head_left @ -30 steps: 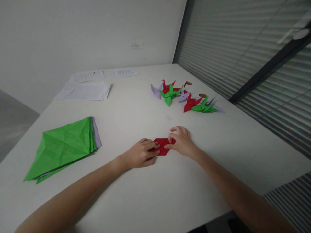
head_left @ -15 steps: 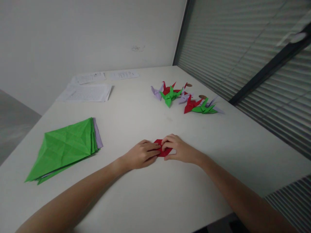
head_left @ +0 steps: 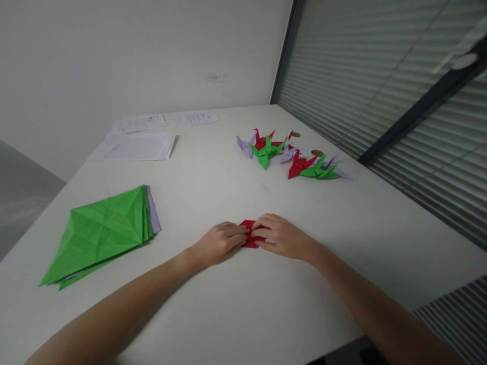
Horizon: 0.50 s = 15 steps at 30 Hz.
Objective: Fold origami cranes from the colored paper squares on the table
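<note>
The fingertips of the left hand [head_left: 220, 244] and the right hand [head_left: 283, 237] met over a small folded red paper [head_left: 248, 225], which lay flat on the white table [head_left: 243, 314] directly beneath them. Both sets of fingers were curled nearly closed and pressed down on the paper, so only its far corner and a sliver of its near edge showed between them. Whether a flap was pinched up or merely flattened could not be told.

Left of the fingers and well apart lay a stack of creased green sheets [head_left: 102, 230] with a lilac sheet [head_left: 153, 215] peeping out at its edge. Beyond the fingers, to the right, sat a cluster of folded paper cranes [head_left: 266, 147] in red, green and lilac. Printed pages [head_left: 133, 147] rested far beyond, to the left.

The likely trouble was a crooked crease. With so little paper exposed, uneven pressure from either hand could let the layers slide on the smooth tabletop and set the fold off its line.
</note>
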{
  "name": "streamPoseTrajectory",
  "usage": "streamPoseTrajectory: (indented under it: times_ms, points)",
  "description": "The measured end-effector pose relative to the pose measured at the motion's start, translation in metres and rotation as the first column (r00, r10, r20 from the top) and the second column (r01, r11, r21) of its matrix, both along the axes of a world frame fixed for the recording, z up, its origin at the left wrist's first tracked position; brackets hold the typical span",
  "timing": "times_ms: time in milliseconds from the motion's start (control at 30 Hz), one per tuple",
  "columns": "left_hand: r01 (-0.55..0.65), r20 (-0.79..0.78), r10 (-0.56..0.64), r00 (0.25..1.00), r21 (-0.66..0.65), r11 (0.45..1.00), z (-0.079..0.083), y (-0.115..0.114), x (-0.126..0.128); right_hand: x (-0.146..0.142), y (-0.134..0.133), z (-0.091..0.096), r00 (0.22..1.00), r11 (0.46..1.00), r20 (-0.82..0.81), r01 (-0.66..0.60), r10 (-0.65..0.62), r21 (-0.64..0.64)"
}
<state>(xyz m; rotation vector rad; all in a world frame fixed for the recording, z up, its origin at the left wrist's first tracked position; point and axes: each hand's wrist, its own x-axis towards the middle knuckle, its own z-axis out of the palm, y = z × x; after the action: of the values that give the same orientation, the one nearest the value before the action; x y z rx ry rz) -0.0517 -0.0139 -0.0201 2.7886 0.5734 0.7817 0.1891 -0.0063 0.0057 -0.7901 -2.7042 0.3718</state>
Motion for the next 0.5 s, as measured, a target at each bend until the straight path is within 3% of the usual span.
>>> streamPoseTrajectory:
  times_ms: [333,500]
  points:
    - [-0.038,0.051,0.036,0.998,0.043,0.998,-0.0034,-0.0004,0.0007,0.0002,0.0001,0.0013,1.000,1.000,0.014,0.004,-0.004,-0.004]
    - [-0.088,0.077,0.091,0.993,-0.036,0.995,-0.0031,0.0006,0.0009,-0.0007,-0.0024,0.0011,0.999,0.999,0.032,0.010,-0.012,0.051]
